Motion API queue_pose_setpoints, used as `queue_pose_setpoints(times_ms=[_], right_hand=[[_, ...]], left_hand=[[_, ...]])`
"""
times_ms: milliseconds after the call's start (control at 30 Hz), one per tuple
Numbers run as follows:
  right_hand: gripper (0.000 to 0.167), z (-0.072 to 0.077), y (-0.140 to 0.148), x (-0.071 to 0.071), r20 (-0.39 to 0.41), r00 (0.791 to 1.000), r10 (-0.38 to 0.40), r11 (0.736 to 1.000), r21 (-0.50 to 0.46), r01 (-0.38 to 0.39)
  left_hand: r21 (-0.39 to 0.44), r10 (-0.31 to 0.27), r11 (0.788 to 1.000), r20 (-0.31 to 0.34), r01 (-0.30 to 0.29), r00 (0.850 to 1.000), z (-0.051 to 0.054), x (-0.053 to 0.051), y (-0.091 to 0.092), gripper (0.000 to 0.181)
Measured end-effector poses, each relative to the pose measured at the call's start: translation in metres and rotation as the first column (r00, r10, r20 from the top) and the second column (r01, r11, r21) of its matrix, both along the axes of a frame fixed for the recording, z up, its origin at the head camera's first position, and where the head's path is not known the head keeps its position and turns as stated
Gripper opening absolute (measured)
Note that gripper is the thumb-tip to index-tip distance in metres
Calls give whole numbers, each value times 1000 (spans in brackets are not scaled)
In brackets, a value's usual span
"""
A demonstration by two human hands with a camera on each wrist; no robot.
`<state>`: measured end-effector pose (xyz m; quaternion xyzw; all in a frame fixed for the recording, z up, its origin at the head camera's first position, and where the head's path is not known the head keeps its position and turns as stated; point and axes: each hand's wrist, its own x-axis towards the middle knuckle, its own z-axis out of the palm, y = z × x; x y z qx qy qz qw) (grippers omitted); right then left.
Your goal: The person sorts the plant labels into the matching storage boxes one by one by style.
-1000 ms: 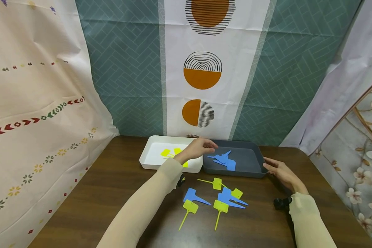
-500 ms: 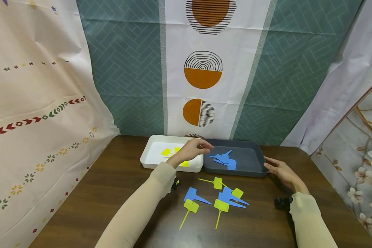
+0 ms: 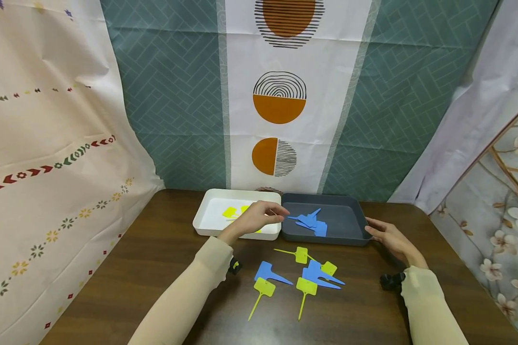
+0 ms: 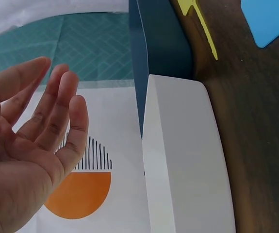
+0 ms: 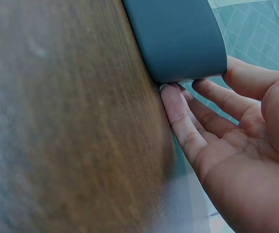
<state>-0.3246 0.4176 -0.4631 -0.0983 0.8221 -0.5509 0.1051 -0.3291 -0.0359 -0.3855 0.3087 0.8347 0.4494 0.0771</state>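
While the left hand (image 3: 255, 218) hovers over the right part of the white tray (image 3: 209, 213), its fingers loosely bent, thumb well apart from them and nothing held, the right hand (image 3: 390, 241) touches the right end of the dark tray (image 3: 343, 223), its fingertips spread against the wall and its thumb at the rim. The trays stand side by side, yellow tags (image 3: 229, 212) in the white, blue tags (image 3: 315, 221) in the dark. Nearer, on the table (image 3: 362, 302), lie four more yellow tags and some blue ones, partly overlapping
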Motion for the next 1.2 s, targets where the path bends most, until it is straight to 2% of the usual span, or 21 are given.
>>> queue_pose_setpoints(times_ms=[200, 367, 600, 800, 933, 1067, 1200], right_hand=[[72, -1, 0, 1, 6, 1000, -9, 1000, -3, 9], [73, 0, -2, 1, 4, 1000, -6, 1000, 1, 6], [71, 1, -2, 2, 4, 1000, -12, 1000, 17, 12], [70, 0, -1, 2, 0, 1000, -11, 1000, 1, 11], [70, 0, -2, 1, 1, 1000, -13, 1000, 6, 13], [71, 1, -3, 2, 8, 1000, -10, 1000, 7, 9], [71, 1, -3, 2, 12, 1000, -7, 1000, 7, 7]], left_hand=[[-5, 15, 1000, -12, -15, 1000, -6, 6, -5, 25], [10, 8, 1000, -1, -8, 1000, -6, 13, -10, 24], [-14, -41, 999, 19, 42, 999, -6, 25, -21, 24], [-48, -61, 997, 20, 61, 998, -7, 34, -30, 25], [-73, -103, 992, 51, 106, 993, -5, 46, -37, 26], [-72, -160, 983, 111, 169, 981, -8, 55, -43, 28], [-121, -197, 969, 136, 213, 971, -11, 61, -45, 31]])
